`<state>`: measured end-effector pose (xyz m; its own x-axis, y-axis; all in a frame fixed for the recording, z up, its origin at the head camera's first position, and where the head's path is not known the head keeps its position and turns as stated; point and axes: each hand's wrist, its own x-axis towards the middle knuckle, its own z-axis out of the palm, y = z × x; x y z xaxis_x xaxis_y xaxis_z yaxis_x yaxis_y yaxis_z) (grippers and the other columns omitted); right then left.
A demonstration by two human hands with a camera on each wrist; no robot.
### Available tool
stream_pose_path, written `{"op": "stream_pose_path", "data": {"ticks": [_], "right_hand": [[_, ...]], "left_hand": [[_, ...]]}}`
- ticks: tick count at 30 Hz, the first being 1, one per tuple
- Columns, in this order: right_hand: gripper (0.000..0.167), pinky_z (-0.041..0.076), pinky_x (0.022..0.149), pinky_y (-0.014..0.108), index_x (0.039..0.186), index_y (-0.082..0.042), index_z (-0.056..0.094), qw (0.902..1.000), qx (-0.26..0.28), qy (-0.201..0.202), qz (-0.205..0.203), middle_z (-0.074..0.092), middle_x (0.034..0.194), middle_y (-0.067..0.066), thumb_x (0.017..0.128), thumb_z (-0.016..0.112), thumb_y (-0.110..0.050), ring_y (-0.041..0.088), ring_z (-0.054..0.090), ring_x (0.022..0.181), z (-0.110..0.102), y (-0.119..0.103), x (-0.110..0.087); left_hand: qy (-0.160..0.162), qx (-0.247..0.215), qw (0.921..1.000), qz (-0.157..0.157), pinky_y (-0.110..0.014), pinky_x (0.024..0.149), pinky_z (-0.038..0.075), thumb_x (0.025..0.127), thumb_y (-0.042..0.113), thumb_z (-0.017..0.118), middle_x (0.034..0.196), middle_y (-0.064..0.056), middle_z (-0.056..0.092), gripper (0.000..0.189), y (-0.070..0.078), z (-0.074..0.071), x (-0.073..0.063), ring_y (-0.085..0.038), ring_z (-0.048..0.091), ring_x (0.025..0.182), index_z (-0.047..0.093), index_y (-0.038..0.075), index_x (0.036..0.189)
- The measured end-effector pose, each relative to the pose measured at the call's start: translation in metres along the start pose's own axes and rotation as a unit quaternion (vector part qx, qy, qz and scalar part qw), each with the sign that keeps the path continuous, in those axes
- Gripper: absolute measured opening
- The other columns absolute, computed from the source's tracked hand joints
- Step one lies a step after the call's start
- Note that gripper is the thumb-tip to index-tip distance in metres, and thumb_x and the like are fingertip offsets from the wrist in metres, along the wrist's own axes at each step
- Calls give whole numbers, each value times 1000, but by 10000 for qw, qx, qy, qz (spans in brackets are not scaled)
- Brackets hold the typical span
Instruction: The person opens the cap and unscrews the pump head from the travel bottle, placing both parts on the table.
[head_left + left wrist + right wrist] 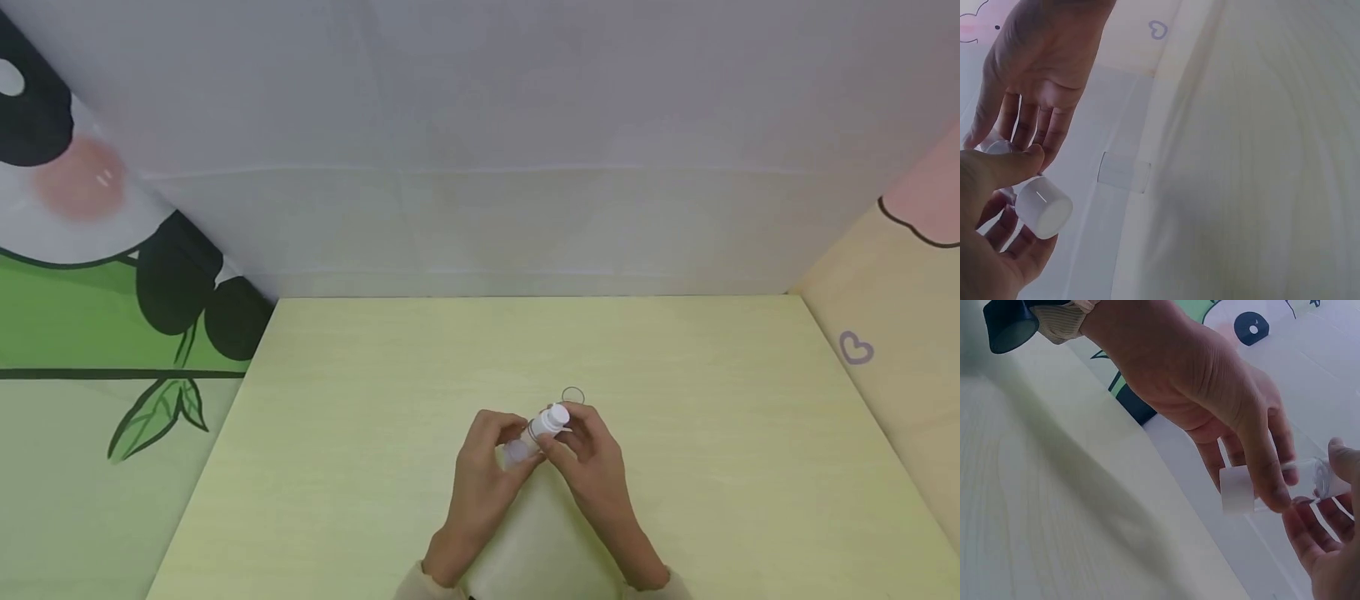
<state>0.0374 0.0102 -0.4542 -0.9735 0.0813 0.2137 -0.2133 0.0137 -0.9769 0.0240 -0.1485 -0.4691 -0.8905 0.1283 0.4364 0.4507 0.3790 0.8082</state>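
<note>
A small clear bottle point(542, 427) with a white top point(558, 415) is held tilted above the table by both hands. My left hand point(480, 468) grips the bottle's body, thumb on one side and fingers on the other. The right hand point(596, 458) pinches the white top between thumb and fingers. A thick white end point(1237, 489) sticks out past the left fingers in the right wrist view. Just beyond the right hand stands a clear cylindrical cap point(1124, 172), seen as a thin ring in the head view.
The pale wood-grain table point(337, 417) spreads around the hands. A grey-white wall point(480, 225) rises along its far edge. Side panels carry a panda drawing with leaves point(161, 408) on the left and a purple heart point(856, 348) on the right.
</note>
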Motion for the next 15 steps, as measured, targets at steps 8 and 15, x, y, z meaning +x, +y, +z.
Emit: {"op": "stream_pose_path", "data": {"ticks": [8, 15], "right_hand": [[33, 59, 89, 17, 117, 5, 66, 9996, -272, 77, -61, 70, 113, -7, 86, 77, 11, 2, 72, 100, -14, 6, 23], [35, 58, 92, 16, 108, 10, 67, 9982, -28, -3, -596, 73, 107, -11, 76, 77, 22, 0, 71, 100, -28, 15, 42]], "left_hand": [[152, 101, 9996, 199, -25, 80, 63, 68, 8, 97, 101, -2, 74, 45, -3, 16, 14, -16, 75, 88, 73, 10, 106], [157, -166, 9995, 229, -24, 81, 64, 67, 5, 97, 95, -3, 76, 41, -8, 24, 27, -16, 75, 84, 77, 9, 102]]}}
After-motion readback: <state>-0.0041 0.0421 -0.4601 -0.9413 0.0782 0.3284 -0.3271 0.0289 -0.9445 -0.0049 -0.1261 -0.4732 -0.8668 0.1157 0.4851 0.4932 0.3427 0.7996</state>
